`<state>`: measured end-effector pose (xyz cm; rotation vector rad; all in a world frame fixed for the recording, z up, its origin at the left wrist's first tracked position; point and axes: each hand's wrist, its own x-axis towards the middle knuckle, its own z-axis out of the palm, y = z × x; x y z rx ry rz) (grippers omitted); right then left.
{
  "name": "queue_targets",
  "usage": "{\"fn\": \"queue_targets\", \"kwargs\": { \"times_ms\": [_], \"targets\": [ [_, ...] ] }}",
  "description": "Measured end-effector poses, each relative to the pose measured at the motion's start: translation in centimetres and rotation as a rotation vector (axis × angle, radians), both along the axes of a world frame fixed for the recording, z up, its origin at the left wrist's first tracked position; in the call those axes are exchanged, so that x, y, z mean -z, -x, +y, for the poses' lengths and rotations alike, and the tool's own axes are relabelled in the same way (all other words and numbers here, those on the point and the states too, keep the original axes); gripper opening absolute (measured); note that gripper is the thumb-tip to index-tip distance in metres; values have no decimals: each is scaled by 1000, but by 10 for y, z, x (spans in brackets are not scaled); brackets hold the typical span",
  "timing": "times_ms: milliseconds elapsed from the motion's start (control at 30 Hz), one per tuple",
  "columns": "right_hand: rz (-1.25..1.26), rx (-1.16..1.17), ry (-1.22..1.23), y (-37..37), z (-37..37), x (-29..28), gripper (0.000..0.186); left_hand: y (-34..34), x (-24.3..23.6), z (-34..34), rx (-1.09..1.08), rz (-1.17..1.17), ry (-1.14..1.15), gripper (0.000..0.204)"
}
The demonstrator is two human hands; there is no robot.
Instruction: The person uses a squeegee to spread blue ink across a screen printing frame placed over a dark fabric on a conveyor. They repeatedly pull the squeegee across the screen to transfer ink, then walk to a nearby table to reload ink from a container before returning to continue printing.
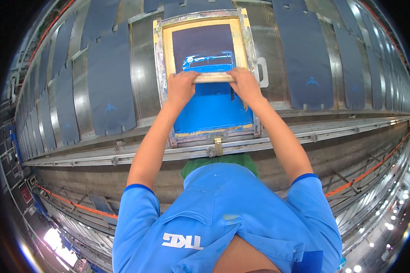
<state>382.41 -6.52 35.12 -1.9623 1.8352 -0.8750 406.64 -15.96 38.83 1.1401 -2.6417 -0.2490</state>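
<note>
Both my hands grip a squeegee [214, 78] by its pale wooden handle. My left hand [182, 86] is closed round its left end, my right hand [247, 85] round its right end. The squeegee lies across a screen printing frame [158, 54] with yellow-taped inner edges. Blue ink [214, 111] covers the near part of the mesh, and wet blue streaks show just beyond the handle. Farther up, the mesh [200, 37] looks dark. The squeegee's blade is hidden under the handle and my fingers.
Dark grey fabric pieces [109, 82] lie in rows on the long table at both sides, several with a small blue print. A metal rail [278, 144] with a brass-coloured clip [218, 146] runs along the near edge. A white mark [262, 73] shows right of the frame.
</note>
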Motion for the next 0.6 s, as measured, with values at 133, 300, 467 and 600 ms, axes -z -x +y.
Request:
{"fn": "queue_targets", "kwargs": {
  "times_ms": [133,300,467,600],
  "targets": [
    [-72,5,-43,-24,79,0,44,-22,5,71,56,-23,11,39],
    [-108,11,-80,-32,82,-23,36,-36,-6,76,22,8,-58,42],
    [-113,37,51,1,-5,-19,30,-4,-5,-8,8,99,10,35],
    [-115,46,20,5,-17,-16,28,6,-1,-23,-7,30,-37,34]
  ]
}}
